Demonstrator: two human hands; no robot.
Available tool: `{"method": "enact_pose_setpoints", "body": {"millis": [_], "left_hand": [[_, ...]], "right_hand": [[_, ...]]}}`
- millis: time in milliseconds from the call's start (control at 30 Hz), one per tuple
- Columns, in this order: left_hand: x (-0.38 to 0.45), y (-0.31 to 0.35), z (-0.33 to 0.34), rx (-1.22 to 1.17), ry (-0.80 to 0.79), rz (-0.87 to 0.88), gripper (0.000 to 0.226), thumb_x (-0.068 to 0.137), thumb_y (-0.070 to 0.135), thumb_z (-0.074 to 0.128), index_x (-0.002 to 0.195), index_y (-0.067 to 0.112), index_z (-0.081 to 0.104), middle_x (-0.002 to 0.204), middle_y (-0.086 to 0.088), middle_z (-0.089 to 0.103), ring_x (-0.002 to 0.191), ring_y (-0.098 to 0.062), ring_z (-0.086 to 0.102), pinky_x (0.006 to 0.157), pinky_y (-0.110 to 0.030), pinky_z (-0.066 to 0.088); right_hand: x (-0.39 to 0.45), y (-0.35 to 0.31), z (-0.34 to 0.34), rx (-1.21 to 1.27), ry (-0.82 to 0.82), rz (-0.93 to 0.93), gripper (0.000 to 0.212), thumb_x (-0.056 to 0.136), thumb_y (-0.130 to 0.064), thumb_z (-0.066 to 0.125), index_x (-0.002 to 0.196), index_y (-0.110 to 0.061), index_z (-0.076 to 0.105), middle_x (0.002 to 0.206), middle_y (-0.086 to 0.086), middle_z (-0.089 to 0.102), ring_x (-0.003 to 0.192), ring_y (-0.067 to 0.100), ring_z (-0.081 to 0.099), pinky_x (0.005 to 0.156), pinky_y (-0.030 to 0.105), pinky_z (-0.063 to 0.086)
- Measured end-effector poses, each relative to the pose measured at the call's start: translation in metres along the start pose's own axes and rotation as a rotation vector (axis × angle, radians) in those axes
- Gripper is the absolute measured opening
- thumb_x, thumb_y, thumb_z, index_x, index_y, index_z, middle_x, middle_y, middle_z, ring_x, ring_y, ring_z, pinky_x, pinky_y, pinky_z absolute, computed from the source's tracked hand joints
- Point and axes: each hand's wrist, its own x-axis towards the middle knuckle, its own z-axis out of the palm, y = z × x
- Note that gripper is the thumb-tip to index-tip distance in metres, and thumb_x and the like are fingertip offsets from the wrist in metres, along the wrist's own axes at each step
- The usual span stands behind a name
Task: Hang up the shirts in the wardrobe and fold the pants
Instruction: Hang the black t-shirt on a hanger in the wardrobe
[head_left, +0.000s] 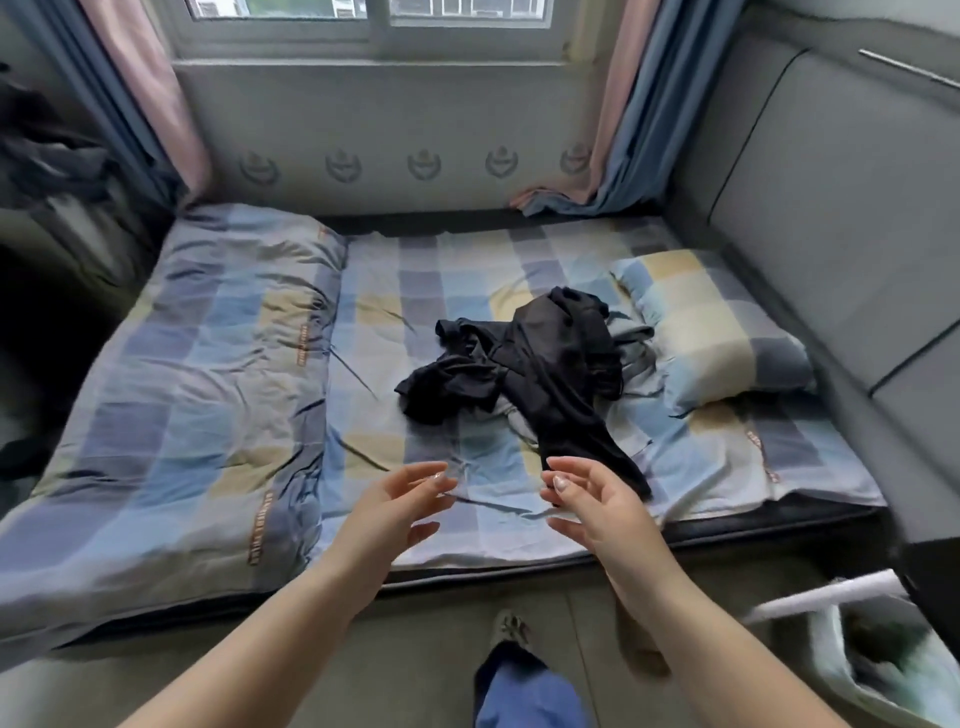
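Black garment heap (524, 374) lies crumpled mid-bed on the checked sheet (415, 291), just left of the pillow (722, 332). 1 long limb of it, likely a pant leg though the tangle hides which piece is which, runs from the heap toward the bed's near edge, its long axis slanting down and to the right; its tip ends just beyond the right hand (592, 499). Right hand hovers nearest, fingers loosely spread, holding nothing; whether a fingertip brushes the cloth cannot be told. Left hand (400, 499) also slack and empty, over bare sheet, well left of the leg. Judgement: the right hand takes the hem first, the left reaches across. Fabric thin, matte to faintly glossy, limp, heavily creased. Folded quilt (171, 395) at left puffy; sheet wrinkled. A grey garment (631, 343) peeks from under the heap.
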Motion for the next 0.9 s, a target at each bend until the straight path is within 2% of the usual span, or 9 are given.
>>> {"method": "enact_pose_setpoints", "body": {"millis": [133, 400, 467, 567, 667, 733, 833, 900], "left_hand": [[0.075, 0.020, 0.013, 0.001, 0.054, -0.031, 0.015, 0.092, 0.026, 0.061, 0.107, 0.023, 0.066, 0.099, 0.007, 0.074, 0.093, -0.009, 0.070, 0.079, -0.027, 0.052], [0.206, 0.051, 0.035, -0.039, 0.152, -0.100, 0.015, 0.093, 0.027, 0.060, 0.107, 0.024, 0.064, 0.097, 0.010, 0.074, 0.087, -0.004, 0.070, 0.074, -0.024, 0.051], [0.238, 0.048, 0.030, -0.048, 0.203, -0.146, 0.013, 0.093, 0.024, 0.059, 0.105, 0.023, 0.064, 0.096, 0.008, 0.074, 0.086, -0.005, 0.069, 0.079, -0.026, 0.053], [0.288, 0.034, 0.011, -0.045, 0.285, -0.218, 0.011, 0.094, 0.021, 0.058, 0.103, 0.021, 0.064, 0.100, 0.004, 0.072, 0.091, -0.010, 0.067, 0.088, -0.033, 0.050], [0.342, 0.009, -0.016, -0.048, 0.343, -0.291, 0.015, 0.094, 0.020, 0.058, 0.108, 0.018, 0.063, 0.106, 0.001, 0.071, 0.099, -0.014, 0.065, 0.087, -0.031, 0.049], [0.374, -0.009, -0.032, -0.021, 0.356, -0.325, 0.014, 0.094, 0.022, 0.058, 0.107, 0.020, 0.063, 0.106, 0.002, 0.071, 0.101, -0.014, 0.065, 0.084, -0.030, 0.048], [0.428, -0.043, -0.059, 0.026, 0.369, -0.352, 0.011, 0.095, 0.024, 0.057, 0.105, 0.022, 0.063, 0.104, 0.004, 0.070, 0.099, -0.010, 0.065, 0.079, -0.027, 0.049], [0.461, -0.063, -0.074, 0.043, 0.378, -0.354, 0.007, 0.094, 0.024, 0.058, 0.100, 0.025, 0.062, 0.104, 0.004, 0.069, 0.097, -0.007, 0.064, 0.078, -0.025, 0.049]], "right_hand": [[0.085, -0.006, -0.012, 0.010, -0.010, 0.044, 0.016, 0.095, -0.014, 0.053, 0.103, -0.024, 0.063, 0.106, 0.000, 0.066, 0.090, 0.006, 0.066, 0.077, 0.027, 0.054], [0.247, -0.014, -0.024, -0.097, -0.095, 0.139, 0.014, 0.093, -0.019, 0.056, 0.101, -0.026, 0.065, 0.104, -0.003, 0.068, 0.095, 0.005, 0.066, 0.083, 0.029, 0.055], [0.286, -0.004, -0.021, -0.138, -0.119, 0.160, 0.014, 0.093, -0.020, 0.057, 0.100, -0.028, 0.066, 0.102, -0.005, 0.069, 0.095, 0.007, 0.065, 0.082, 0.031, 0.055], [0.341, 0.018, -0.012, -0.214, -0.148, 0.199, 0.014, 0.092, -0.022, 0.057, 0.097, -0.032, 0.065, 0.099, -0.008, 0.068, 0.096, 0.011, 0.065, 0.084, 0.033, 0.055], [0.398, 0.050, 0.004, -0.297, -0.189, 0.220, 0.014, 0.092, -0.022, 0.057, 0.096, -0.033, 0.064, 0.101, -0.010, 0.068, 0.098, 0.012, 0.064, 0.085, 0.033, 0.054], [0.430, 0.070, 0.016, -0.372, -0.220, 0.209, 0.013, 0.092, -0.024, 0.057, 0.098, -0.034, 0.063, 0.102, -0.012, 0.067, 0.101, 0.007, 0.062, 0.085, 0.028, 0.051], [0.487, 0.105, 0.043, -0.568, -0.296, 0.140, 0.020, 0.092, -0.028, 0.055, 0.110, -0.031, 0.063, 0.109, -0.014, 0.064, 0.105, 0.005, 0.059, 0.086, 0.021, 0.046], [0.523, 0.126, 0.066, -0.763, -0.376, 0.037, 0.031, 0.093, -0.030, 0.052, 0.123, -0.026, 0.059, 0.126, -0.011, 0.058, 0.115, 0.007, 0.054, 0.095, 0.023, 0.041]]}}
